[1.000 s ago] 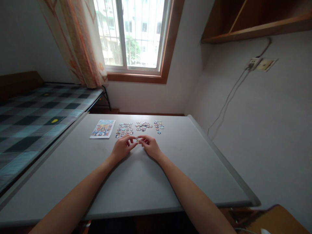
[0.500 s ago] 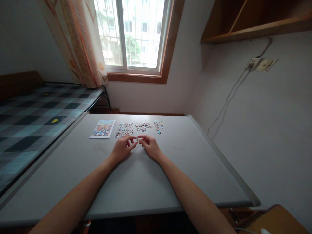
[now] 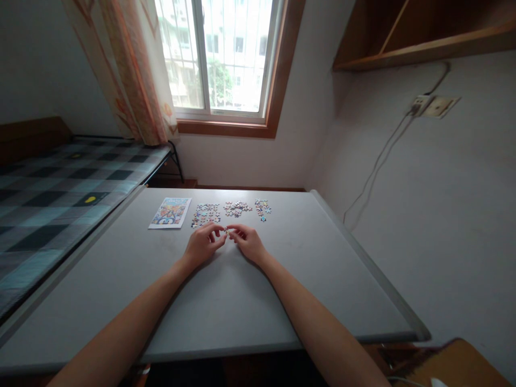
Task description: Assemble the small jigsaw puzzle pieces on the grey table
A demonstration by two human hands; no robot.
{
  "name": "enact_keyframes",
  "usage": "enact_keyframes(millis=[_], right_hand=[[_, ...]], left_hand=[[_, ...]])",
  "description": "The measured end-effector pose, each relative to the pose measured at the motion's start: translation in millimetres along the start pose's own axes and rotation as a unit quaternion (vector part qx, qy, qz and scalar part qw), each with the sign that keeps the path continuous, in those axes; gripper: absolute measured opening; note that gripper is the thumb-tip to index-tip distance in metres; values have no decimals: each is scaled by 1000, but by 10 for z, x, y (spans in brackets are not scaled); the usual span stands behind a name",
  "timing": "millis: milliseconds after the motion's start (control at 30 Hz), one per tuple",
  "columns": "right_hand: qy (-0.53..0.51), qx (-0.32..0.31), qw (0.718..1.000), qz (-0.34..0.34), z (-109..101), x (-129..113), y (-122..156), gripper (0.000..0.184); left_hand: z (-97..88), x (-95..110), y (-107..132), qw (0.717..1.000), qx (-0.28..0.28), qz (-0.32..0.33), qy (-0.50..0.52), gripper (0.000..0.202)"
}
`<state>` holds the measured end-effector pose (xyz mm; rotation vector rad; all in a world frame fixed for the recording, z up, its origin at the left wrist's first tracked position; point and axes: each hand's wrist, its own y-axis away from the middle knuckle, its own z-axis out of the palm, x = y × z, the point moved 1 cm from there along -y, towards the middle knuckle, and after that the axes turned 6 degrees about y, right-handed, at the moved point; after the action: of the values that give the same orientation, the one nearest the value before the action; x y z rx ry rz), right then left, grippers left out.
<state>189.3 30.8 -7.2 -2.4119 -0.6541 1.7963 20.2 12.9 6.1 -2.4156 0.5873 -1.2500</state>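
Observation:
My left hand (image 3: pixel 205 243) and my right hand (image 3: pixel 247 242) meet just above the tabletop, fingertips facing each other. Small jigsaw puzzle pieces (image 3: pixel 227 232) are pinched between them; whether these are joined is too small to tell. Behind my left hand lies a batch of jigsaw pieces (image 3: pixel 205 214) set out in rows, partly covered by my fingers. A denser heap of pieces (image 3: pixel 237 208) is beyond my fingertips, and a smaller group (image 3: pixel 263 208) lies to its right. Left of them all rests a colourful printed picture sheet (image 3: pixel 171 213), flat on the table.
The grey table (image 3: pixel 322 290) runs under both forearms. A bed with a checked cover (image 3: pixel 80 177) stands along its left side. A window (image 3: pixel 226 59) is ahead, a wall with a socket (image 3: pixel 435 106) to the right, and a wooden stool or chair (image 3: pixel 459 365) at lower right.
My right fingers have shifted very slightly to the left around the small pieces. The left hand, the groups of pieces and the sheet look the same.

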Motion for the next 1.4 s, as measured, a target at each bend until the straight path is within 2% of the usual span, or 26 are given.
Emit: enact_keyframes(millis=[200, 333, 767, 1100, 1233, 1400], right_hand=[[1, 22, 1000, 10, -14, 2, -9, 25], [40, 16, 999, 3, -16, -11, -2, 24], [48, 27, 998, 8, -6, -35, 4, 20], [-29, 76, 995, 54, -86, -15, -46, 22], [-48, 69, 994, 64, -89, -28, -49, 23], [-56, 49, 995, 61, -74, -33, -43, 24]], left_hand=[[1, -31, -1, 999, 27, -15, -28, 15], [-3, -50, -7, 998, 43, -17, -41, 16], [-6, -68, -11, 999, 25, 15, -37, 18], [2, -38, -7, 1000, 19, 17, -8, 17], [0, -68, -16, 999, 45, 4, 1, 19], [17, -68, -20, 999, 24, 15, 17, 20]])
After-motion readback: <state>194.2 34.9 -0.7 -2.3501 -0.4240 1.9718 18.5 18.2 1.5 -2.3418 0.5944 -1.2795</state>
